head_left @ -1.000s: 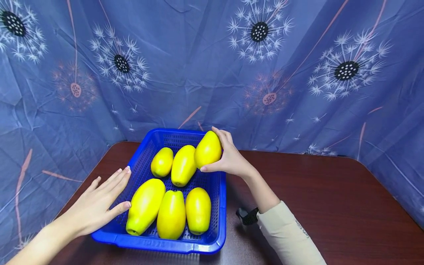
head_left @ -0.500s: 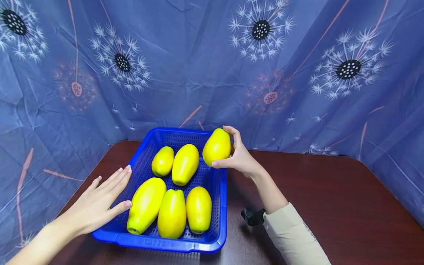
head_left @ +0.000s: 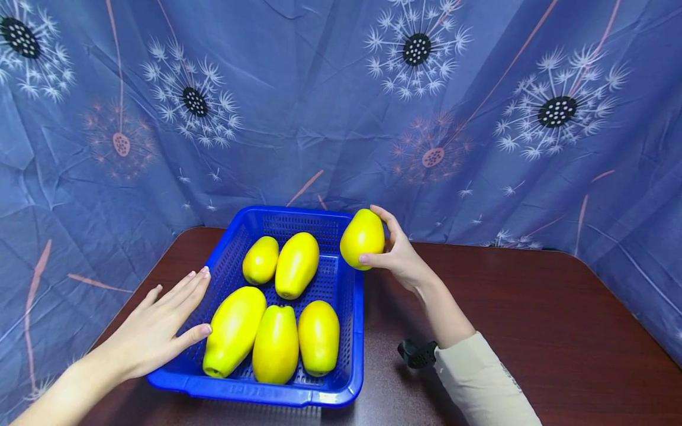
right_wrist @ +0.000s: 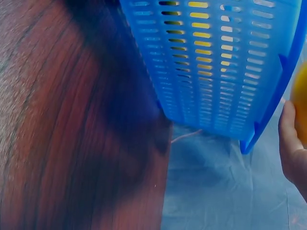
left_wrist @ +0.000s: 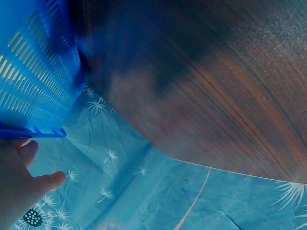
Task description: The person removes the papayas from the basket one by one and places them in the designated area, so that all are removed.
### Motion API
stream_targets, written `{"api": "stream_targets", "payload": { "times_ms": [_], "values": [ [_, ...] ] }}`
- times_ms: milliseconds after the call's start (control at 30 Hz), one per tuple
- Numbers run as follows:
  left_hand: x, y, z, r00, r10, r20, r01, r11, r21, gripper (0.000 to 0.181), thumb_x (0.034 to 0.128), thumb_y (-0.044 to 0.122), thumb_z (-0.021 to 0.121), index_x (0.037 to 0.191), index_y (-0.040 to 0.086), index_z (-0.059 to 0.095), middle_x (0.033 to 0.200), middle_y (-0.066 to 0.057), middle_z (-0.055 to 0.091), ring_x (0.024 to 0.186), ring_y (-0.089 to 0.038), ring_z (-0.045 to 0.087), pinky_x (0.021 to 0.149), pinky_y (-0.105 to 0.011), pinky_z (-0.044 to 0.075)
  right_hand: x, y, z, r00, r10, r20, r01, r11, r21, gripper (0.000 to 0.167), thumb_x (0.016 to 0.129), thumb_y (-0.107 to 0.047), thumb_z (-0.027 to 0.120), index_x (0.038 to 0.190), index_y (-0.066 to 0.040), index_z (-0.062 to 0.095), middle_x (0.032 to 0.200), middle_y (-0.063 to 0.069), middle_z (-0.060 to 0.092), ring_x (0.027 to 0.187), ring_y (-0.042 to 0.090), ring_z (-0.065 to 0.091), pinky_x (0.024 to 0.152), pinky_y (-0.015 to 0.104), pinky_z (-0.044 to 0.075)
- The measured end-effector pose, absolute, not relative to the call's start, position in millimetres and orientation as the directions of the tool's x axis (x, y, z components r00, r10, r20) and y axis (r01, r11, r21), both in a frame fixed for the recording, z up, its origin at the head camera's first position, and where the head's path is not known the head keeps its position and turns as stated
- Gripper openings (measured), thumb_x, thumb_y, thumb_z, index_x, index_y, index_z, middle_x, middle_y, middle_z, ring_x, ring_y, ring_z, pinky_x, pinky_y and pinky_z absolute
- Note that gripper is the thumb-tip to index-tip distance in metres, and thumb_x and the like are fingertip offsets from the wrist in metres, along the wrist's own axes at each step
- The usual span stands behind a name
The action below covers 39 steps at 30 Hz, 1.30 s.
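Fruit (head_left: 361, 238) in right hand (head_left: 403, 260), basket (head_left: 359, 337) (blue)

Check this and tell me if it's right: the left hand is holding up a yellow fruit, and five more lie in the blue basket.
Wrong hand: the head view shows the right hand holding the yellow fruit, not the left hand. Five more fruits do lie in the blue basket.

Marks (head_left: 510, 377) on the sleeve (head_left: 476, 378) at four o'clock and the basket rim (head_left: 266, 395) at seven (both faint) are unreadable.
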<state>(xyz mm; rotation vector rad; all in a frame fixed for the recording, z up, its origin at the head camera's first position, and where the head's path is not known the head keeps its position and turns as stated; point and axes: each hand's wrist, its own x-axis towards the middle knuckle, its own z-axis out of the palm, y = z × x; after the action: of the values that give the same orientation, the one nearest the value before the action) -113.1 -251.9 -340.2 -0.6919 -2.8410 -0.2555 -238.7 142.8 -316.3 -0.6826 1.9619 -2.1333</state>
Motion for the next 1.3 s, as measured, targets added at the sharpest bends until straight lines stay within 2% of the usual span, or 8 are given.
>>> {"api": "stream_targets", "payload": {
  "times_ms": [200, 333, 467, 667, 800, 1000, 1300],
  "values": [
    [-113, -252, -340, -0.876, 0.423, 0.232, 0.459, 0.879, 0.127, 0.076, 0.0907, 0.045, 0.053, 0.148, 0.006, 0.022, 0.152, -0.012, 0.024, 0.142, -0.025, 0.009, 0.105, -0.063, 0.007, -237, 153, -316, -0.884, -0.412, 0.222, -0.194, -0.109, -0.975, 0.100, 0.069, 0.001, 0.076, 0.147, -0.011, 0.014, 0.143, 0.011, 0.025, 0.103, 0.028, 0.054, 0.081, 0.035, 0.052],
    [-114, -252, -339, -0.880, 0.417, 0.229, 0.452, 0.883, 0.130, 0.077, 0.0902, 0.047, 0.053, 0.149, 0.007, 0.021, 0.152, -0.011, 0.024, 0.141, -0.028, 0.011, 0.101, -0.066, 0.012, -236, 160, -316, -0.890, -0.392, 0.231, -0.216, -0.082, -0.973, 0.097, 0.069, 0.006, 0.072, 0.147, -0.014, 0.017, 0.141, 0.010, 0.026, 0.107, 0.030, 0.052, 0.082, 0.035, 0.051],
    [-113, -253, -340, -0.880, 0.416, 0.231, 0.452, 0.882, 0.132, 0.078, 0.0899, 0.046, 0.054, 0.149, 0.007, 0.022, 0.152, -0.011, 0.024, 0.142, -0.027, 0.009, 0.103, -0.065, 0.010, -236, 167, -318, -0.901, -0.385, 0.197, -0.186, -0.066, -0.980, 0.101, 0.070, 0.005, 0.070, 0.149, -0.018, 0.012, 0.145, 0.010, 0.023, 0.112, 0.029, 0.048, 0.085, 0.034, 0.049],
    [-114, -253, -340, -0.881, 0.415, 0.227, 0.449, 0.885, 0.124, 0.078, 0.0899, 0.047, 0.053, 0.149, 0.008, 0.021, 0.153, -0.010, 0.023, 0.141, -0.028, 0.011, 0.101, -0.066, 0.013, -235, 177, -320, -0.917, -0.368, 0.152, -0.140, -0.058, -0.988, 0.108, 0.073, 0.001, 0.073, 0.150, -0.012, -0.002, 0.152, 0.008, 0.012, 0.117, 0.025, 0.044, 0.086, 0.027, 0.048],
    [-115, -253, -339, -0.885, 0.411, 0.218, 0.443, 0.888, 0.124, 0.079, 0.0895, 0.048, 0.053, 0.149, 0.008, 0.021, 0.153, -0.010, 0.023, 0.141, -0.028, 0.012, 0.100, -0.066, 0.015, -234, 183, -319, -0.928, -0.345, 0.142, -0.134, -0.046, -0.990, 0.108, 0.073, 0.003, 0.072, 0.150, -0.012, -0.002, 0.152, 0.009, 0.013, 0.116, 0.025, 0.043, 0.086, 0.027, 0.049],
    [-115, -252, -338, -0.881, 0.415, 0.227, 0.450, 0.883, 0.131, 0.079, 0.0894, 0.048, 0.054, 0.149, 0.009, 0.019, 0.152, -0.010, 0.024, 0.142, -0.028, 0.011, 0.100, -0.066, 0.014, -233, 194, -318, -0.939, -0.313, 0.142, -0.138, -0.035, -0.990, 0.101, 0.073, 0.009, 0.067, 0.149, -0.017, 0.006, 0.147, 0.008, 0.019, 0.116, 0.025, 0.044, 0.084, 0.030, 0.050],
    [-113, -251, -339, -0.884, 0.413, 0.218, 0.446, 0.885, 0.135, 0.079, 0.0901, 0.047, 0.053, 0.149, 0.007, 0.020, 0.152, -0.012, 0.023, 0.142, -0.026, 0.008, 0.104, -0.065, 0.006, -229, 210, -320, -0.943, -0.330, 0.048, -0.031, -0.057, -0.998, 0.107, 0.076, 0.009, 0.066, 0.147, -0.029, -0.004, 0.142, 0.018, 0.022, 0.105, 0.023, 0.055, 0.084, 0.035, 0.051]
  ]
}}
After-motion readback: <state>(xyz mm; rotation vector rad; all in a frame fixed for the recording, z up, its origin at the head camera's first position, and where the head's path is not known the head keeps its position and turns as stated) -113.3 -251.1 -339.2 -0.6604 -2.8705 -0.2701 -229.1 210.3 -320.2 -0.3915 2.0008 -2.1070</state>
